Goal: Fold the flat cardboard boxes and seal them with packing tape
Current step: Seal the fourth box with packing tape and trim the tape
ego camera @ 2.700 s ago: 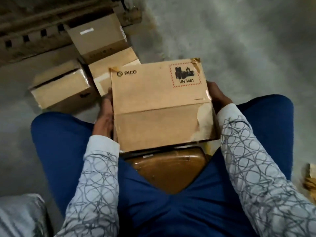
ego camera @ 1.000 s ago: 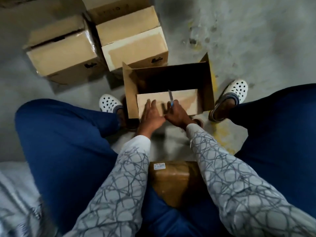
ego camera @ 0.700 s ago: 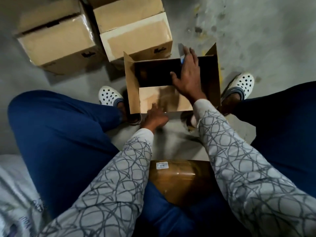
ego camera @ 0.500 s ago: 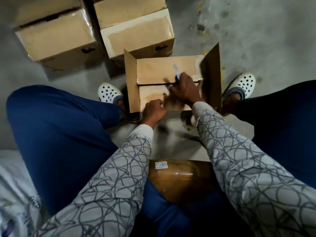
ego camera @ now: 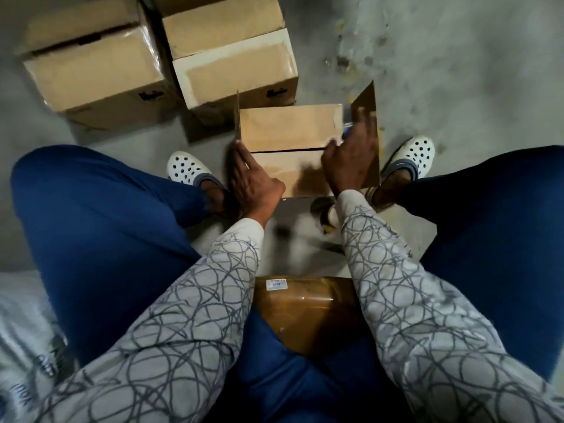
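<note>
2 hands meet the cardboard box [ego camera: 287, 126] on the floor [ego camera: 457, 56]: left hand [ego camera: 253, 184], fingers straight, against its upright left flap [ego camera: 237, 117]; right hand [ego camera: 348, 160], blurred, at the right flap [ego camera: 364, 102], grip impossible to tell. Print on 2 sealed boxes [ego camera: 235, 71] beyond is unreadable.

Both arms reach forward and down — left hand [ego camera: 253, 181] flat with fingers straight, right hand [ego camera: 348, 161] blurred, thumb spread.

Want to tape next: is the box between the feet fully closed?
Half closed. Two long flaps lie flat; the left flap and right flap stand up.
</note>
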A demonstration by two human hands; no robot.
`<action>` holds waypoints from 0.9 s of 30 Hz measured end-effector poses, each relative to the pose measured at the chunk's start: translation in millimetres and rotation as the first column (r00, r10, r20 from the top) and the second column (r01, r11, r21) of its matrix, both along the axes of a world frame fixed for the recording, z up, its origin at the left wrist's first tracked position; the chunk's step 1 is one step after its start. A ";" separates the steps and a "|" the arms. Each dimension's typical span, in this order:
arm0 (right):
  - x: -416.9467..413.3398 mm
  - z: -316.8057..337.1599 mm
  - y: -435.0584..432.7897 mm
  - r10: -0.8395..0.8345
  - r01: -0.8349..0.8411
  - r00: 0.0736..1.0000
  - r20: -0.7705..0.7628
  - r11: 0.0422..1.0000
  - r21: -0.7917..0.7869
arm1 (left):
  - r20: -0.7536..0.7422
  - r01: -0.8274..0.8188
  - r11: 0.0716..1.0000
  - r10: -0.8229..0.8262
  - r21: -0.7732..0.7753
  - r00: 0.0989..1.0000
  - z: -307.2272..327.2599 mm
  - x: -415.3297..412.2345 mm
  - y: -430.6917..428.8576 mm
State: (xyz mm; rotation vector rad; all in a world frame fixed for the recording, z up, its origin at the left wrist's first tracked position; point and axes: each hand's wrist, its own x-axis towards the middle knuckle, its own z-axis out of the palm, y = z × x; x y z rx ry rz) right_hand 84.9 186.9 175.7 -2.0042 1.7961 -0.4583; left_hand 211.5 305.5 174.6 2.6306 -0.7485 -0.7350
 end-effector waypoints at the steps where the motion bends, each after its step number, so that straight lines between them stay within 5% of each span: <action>1: -4.4 9.7 -0.5 -0.120 0.117 0.992 -0.051 0.992 -0.047 | -0.016 0.019 1.000 -0.019 -0.002 1.000 -1.6 -4.6 0.8; 5: -35.8 9.1 -3.7 -0.217 0.245 0.966 -0.142 0.943 0.226 | -0.074 0.114 0.992 -0.110 0.056 0.991 -8.2 -5.4 0.3; 9: -35.6 -7.1 18.4 0.062 -0.044 0.998 -0.029 0.907 0.420 | -0.307 0.406 0.887 -0.332 0.222 0.892 -19.7 -1.2 -6.8; 11: -24.8 -15.6 35.6 0.255 -0.222 0.967 0.015 0.810 0.542 | -0.393 0.518 0.806 -0.394 0.286 0.831 -28.8 0.6 -6.2; 14: -16.1 -33.1 50.7 0.320 -0.255 0.947 0.020 0.715 0.651 | -0.407 0.570 0.751 -0.430 0.334 0.806 -41.9 0.7 -3.8; 16: -12.9 -38.1 53.3 0.322 -0.222 0.944 -0.064 0.769 0.599 | -0.312 0.563 0.751 -0.474 0.344 0.823 -47.1 -2.7 -0.7; 18: -5.8 -40.0 53.1 0.331 -0.265 0.936 -0.123 0.888 0.376 | -0.068 0.570 0.792 -0.571 0.219 0.818 -48.2 -8.3 0.8; 20: 3.5 -35.3 51.0 0.314 -0.301 0.949 -0.026 0.929 0.215 | 0.068 0.639 0.769 -0.639 0.020 0.767 -47.2 -13.2 -3.9; 22: 13.0 -25.5 46.1 0.285 -0.309 0.951 0.122 0.909 0.281 | 0.004 0.647 0.761 -0.648 -0.052 0.762 -36.0 -17.4 -12.5; 25: 14.6 -28.1 42.8 0.195 -0.238 0.969 0.152 0.902 0.361 | -0.031 0.479 0.868 -0.480 0.129 0.877 -27.2 -18.5 -24.3; 27: 8.9 -34.1 38.7 0.181 -0.149 0.982 -0.054 0.919 0.366 | -0.064 0.250 0.913 -0.242 0.324 0.968 -21.9 -10.5 -30.6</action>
